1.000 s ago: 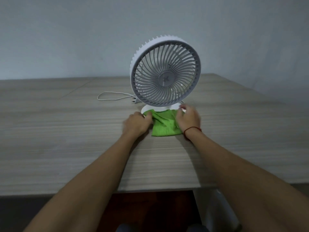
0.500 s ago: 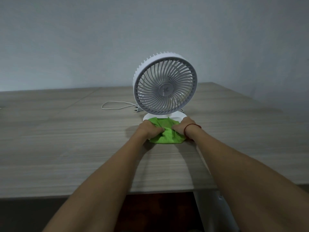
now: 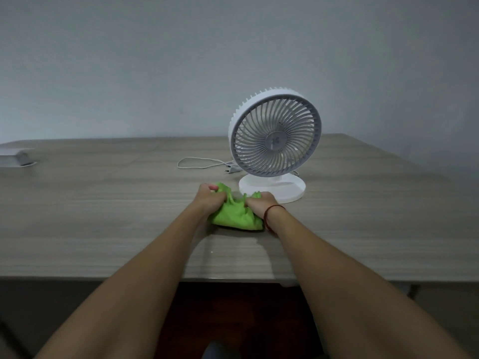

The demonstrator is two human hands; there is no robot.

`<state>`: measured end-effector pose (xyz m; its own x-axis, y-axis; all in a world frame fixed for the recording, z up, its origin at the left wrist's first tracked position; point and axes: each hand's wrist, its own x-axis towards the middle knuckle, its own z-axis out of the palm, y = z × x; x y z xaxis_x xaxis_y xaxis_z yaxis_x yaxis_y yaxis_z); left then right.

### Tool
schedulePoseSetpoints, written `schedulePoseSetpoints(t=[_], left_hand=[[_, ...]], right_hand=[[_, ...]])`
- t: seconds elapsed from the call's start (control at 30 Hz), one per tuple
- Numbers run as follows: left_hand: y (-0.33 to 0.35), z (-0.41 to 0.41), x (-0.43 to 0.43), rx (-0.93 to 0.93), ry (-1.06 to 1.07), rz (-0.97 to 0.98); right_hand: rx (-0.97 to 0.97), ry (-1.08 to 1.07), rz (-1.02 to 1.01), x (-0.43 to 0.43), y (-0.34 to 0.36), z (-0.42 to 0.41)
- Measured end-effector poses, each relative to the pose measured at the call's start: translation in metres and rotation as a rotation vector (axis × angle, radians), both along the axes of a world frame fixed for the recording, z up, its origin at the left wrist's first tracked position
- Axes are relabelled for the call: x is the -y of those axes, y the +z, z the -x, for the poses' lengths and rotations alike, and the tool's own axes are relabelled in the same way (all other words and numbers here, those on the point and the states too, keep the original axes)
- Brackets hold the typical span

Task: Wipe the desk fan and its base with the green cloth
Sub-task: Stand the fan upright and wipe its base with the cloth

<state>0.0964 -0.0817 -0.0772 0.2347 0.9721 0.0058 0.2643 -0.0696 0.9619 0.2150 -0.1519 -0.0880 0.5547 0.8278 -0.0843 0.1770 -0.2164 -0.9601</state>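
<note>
Both hands have drawn the green cloth (image 3: pixel 234 217) back off the base (image 3: pixel 278 191), bunching it on the wooden desk (image 3: pixel 103 216) just in front of the desk fan (image 3: pixel 275 133). Left hand (image 3: pixel 207 199) and right hand (image 3: pixel 260 206) each clench a fistful of cloth. A white cord (image 3: pixel 199 161) lies behind.

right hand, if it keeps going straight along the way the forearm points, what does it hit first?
Probably the fan's white base. The right hand, shut on the green cloth, points up-table and slightly left, and the base rim sits just past its knuckles. Whether they already touch is unclear from this single view.
</note>
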Motion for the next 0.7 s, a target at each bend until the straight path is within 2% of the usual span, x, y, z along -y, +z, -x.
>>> schedulePoseSetpoints(t=[0.17, 0.23, 0.3, 0.47, 0.57, 0.63, 0.7], left_hand=[[-0.004, 0.085, -0.026, -0.073, 0.114, -0.193], [-0.005, 0.119, -0.034, -0.133, 0.159, -0.246], [-0.009, 0.148, -0.041, -0.268, 0.182, -0.273], [-0.029, 0.175, -0.041, -0.692, 0.284, -0.402], [-0.025, 0.171, -0.044, -0.869, 0.300, -0.596], [-0.022, 0.165, -0.047, -0.856, 0.169, -0.525], [-0.025, 0.161, -0.047, -0.857, -0.021, -0.381]], right_hand=[[-0.071, 0.114, -0.050, -0.038, -0.003, 0.079], [-0.034, 0.161, -0.039, -0.050, -0.004, 0.104], [0.137, 0.197, -0.009, -0.057, -0.005, 0.126], [0.805, 0.190, -0.077, -0.059, 0.001, 0.147], [0.878, 0.402, -0.094, -0.061, 0.000, 0.144], [0.904, 0.585, 0.003, -0.062, -0.008, 0.145], [0.985, 0.648, 0.095, -0.062, -0.017, 0.147]])
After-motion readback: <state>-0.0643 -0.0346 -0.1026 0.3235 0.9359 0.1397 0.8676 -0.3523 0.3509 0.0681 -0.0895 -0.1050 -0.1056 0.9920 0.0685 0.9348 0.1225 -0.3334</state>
